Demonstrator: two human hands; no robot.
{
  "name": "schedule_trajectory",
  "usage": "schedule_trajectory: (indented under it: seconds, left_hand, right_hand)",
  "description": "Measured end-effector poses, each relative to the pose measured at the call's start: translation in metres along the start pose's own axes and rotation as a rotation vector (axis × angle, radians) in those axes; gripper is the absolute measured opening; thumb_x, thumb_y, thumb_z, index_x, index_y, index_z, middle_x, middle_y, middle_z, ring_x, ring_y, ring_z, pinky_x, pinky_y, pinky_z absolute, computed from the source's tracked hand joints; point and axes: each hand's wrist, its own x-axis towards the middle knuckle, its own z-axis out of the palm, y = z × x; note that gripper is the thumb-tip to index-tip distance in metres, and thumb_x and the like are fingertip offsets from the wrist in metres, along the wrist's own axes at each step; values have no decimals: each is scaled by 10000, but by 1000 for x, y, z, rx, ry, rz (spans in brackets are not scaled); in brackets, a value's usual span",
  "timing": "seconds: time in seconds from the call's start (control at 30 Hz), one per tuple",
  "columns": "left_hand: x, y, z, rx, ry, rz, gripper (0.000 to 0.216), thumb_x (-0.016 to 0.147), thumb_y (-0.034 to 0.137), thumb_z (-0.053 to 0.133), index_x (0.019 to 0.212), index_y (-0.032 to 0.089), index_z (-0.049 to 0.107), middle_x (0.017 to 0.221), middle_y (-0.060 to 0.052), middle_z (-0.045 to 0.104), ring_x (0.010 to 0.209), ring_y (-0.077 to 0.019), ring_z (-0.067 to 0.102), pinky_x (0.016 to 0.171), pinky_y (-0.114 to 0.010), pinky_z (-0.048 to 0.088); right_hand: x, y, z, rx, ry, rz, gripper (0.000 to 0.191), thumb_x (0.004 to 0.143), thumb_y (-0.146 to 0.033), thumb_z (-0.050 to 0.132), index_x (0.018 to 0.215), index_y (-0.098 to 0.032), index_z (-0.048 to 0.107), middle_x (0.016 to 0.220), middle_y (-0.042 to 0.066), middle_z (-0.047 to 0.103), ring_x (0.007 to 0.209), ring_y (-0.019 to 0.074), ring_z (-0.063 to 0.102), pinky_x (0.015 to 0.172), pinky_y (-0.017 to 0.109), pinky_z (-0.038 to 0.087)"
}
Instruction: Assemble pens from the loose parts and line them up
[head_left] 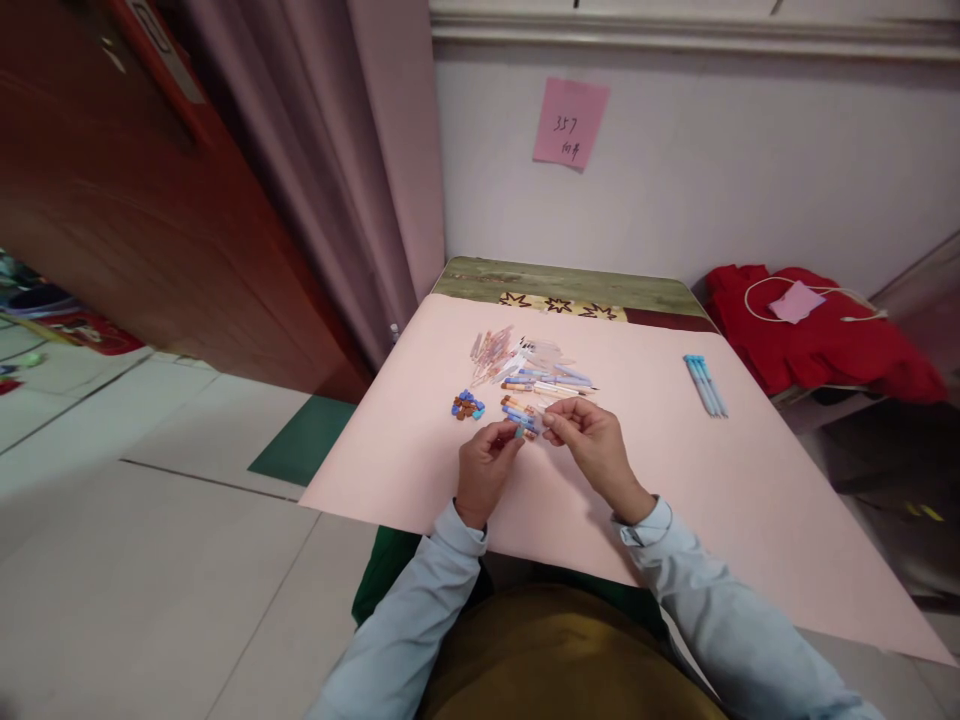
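My left hand (486, 465) pinches a small teal pen part (519, 432) between thumb and fingertips. Close beside it, my right hand (589, 440) is closed in a pinch; what its fingertips hold is too small and pale to make out. Under and just beyond my fingers lie short blue and orange pen pieces (517, 411). Farther back are blue and white pen barrels (555, 377), clear tubes (551, 352) and a bunch of thin pinkish refills (493, 352). Left of them sits a small heap of blue and brown pieces (468, 405).
Three light-blue pens (706, 386) lie side by side at the right on the pink-covered table (750, 500). A red cloth (817, 335) with a white cord rests beyond the table's right edge. A curtain (375, 150) and a brown door (187, 230) stand on the left.
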Motion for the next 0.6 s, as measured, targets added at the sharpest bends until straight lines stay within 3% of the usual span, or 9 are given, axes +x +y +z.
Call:
schedule_trajectory:
  seconds: [0.3, 0.6]
  left_hand:
    - [1, -1, 0, 2, -11, 64, 174, 842, 294, 690, 989, 206, 725, 940, -45, 757, 853, -186, 707, 806, -310, 562]
    - [0, -3, -1, 89, 8, 99, 172, 832, 279, 698, 985, 211, 736, 888, -42, 741, 784, -171, 681, 744, -295, 542]
  right_hand:
    - [6, -1, 5, -74, -113, -9, 346, 740, -479, 773, 896, -174, 724, 738, 43, 727, 687, 176, 683, 669, 305, 562]
    - [13, 5, 5, -176, -152, -11, 351, 709, -497, 795, 782, -169, 694, 680, 46, 708, 617, 160, 644, 582, 263, 509]
